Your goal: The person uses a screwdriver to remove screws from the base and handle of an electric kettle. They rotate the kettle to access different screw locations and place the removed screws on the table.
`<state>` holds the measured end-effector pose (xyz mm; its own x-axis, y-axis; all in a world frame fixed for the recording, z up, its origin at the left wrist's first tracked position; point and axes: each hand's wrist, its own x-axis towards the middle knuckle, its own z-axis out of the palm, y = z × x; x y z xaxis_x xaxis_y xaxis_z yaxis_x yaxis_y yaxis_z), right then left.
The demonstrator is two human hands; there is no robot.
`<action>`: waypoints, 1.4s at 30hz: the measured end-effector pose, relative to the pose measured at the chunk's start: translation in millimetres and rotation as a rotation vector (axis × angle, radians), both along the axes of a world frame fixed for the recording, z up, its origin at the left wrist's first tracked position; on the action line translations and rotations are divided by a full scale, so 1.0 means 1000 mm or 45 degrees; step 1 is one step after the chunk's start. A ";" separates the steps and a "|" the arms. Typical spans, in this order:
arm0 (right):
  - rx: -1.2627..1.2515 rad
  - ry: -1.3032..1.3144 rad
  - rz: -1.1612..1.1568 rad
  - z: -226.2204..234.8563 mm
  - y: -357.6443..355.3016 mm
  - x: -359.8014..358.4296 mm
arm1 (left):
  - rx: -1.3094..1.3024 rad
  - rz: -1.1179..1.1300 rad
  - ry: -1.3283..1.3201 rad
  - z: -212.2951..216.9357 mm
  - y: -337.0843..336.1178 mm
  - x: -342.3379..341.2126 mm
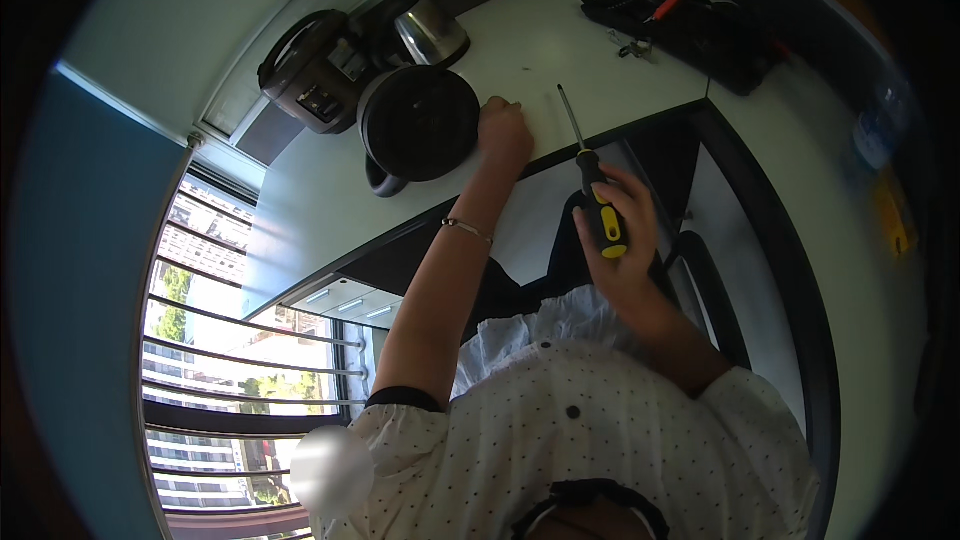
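My right hand (628,230) grips a screwdriver (602,208) by its black and yellow handle. The metal shaft points up and away over the table's front edge, with its tip apart from everything. My left hand (505,132) is closed and rests on the white table, right beside a round black vessel (425,123) with a side handle, which looks like an electric kettle. Whether the fingers touch the vessel or hold something small, I cannot tell. Behind the vessel stands a shiny metal kettle (427,30).
A dark electric cooker (318,75) stands at the back left. At the far right lies an open black tool case (690,30) with a red-handled tool (668,4); small metal pieces (632,45) lie beside it. A clear bottle (880,125) and a yellow item (892,212) are farther right.
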<state>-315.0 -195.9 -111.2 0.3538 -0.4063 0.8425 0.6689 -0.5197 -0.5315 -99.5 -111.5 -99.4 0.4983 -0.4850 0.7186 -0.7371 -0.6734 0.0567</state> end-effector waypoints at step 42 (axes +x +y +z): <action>0.100 0.056 0.174 -0.012 -0.010 0.098 | -0.414 0.586 -0.344 0.021 0.149 -0.068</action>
